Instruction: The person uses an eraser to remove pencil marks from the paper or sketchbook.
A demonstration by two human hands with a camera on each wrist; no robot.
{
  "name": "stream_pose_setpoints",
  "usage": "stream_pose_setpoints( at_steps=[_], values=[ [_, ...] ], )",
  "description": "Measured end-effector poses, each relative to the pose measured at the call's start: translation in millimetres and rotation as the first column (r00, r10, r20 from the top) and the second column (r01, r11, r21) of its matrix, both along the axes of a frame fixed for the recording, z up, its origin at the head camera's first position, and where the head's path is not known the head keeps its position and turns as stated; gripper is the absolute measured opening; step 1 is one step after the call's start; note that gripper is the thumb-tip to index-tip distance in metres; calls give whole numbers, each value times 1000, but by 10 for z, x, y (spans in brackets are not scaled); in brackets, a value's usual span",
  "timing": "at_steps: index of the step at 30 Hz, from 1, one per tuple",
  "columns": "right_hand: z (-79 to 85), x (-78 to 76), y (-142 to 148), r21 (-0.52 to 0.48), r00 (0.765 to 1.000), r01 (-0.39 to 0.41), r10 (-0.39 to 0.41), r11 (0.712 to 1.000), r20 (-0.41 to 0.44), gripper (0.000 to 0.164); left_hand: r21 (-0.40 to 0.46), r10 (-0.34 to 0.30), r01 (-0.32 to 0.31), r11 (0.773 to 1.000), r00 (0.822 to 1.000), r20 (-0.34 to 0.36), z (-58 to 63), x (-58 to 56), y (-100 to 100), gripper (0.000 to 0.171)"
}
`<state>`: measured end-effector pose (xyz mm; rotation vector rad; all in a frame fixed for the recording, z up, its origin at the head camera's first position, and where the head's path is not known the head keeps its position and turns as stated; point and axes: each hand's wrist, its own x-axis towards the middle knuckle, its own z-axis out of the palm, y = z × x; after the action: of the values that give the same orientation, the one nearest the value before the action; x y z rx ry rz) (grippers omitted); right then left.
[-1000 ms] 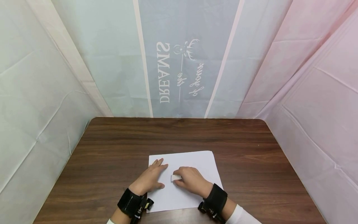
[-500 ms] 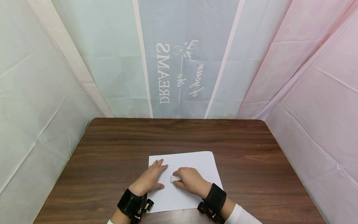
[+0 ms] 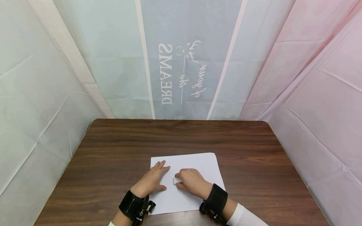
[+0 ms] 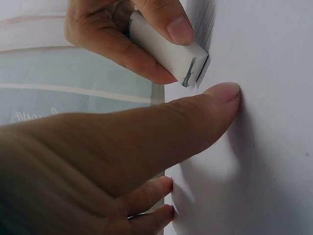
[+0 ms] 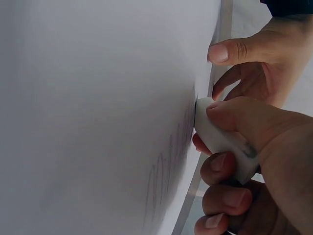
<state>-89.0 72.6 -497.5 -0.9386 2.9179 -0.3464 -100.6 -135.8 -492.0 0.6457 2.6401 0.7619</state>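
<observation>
A white eraser (image 3: 177,180) is pinched between the thumb and fingers of my right hand (image 3: 193,182), its end down on a sheet of white paper (image 3: 181,202). Dark grey smudges mark the eraser (image 4: 168,49) in the left wrist view. Thin zigzag pencil lines (image 5: 160,178) run across the paper up to the eraser in the right wrist view. My left hand (image 3: 151,181) rests on the left part of the sheet with its fingers spread, the thumb a short way from the eraser.
The paper lies near the front edge of a dark wooden table (image 3: 113,150). Pale curtains with printed lettering (image 3: 166,73) hang behind the table and along both sides. Both wrists wear black straps (image 3: 131,204) with small cameras.
My right hand and the eraser shift only slightly over the same spot, and the right wrist edges a little to the left. The left hand and the paper hold still.
</observation>
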Motion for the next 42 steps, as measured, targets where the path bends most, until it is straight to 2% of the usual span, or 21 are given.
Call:
stream_pose_setpoints(
  at_steps=[11, 27, 42],
  values=[
    [7, 7, 25, -2, 1000, 13, -13, 1000, -5, 19, -2, -6, 6, 1000, 1000, 0, -24, -27, 5, 75],
    [35, 27, 56, 9, 999, 27, -27, 1000, -24, 17, 2, 0, 0, 1000, 1000, 15, 16, -17, 4, 75],
    [22, 36, 88, 21, 999, 33, -32, 999, -23, 17, -3, 10, -10, 1000, 1000, 16, -15, -9, 4, 75]
  ],
)
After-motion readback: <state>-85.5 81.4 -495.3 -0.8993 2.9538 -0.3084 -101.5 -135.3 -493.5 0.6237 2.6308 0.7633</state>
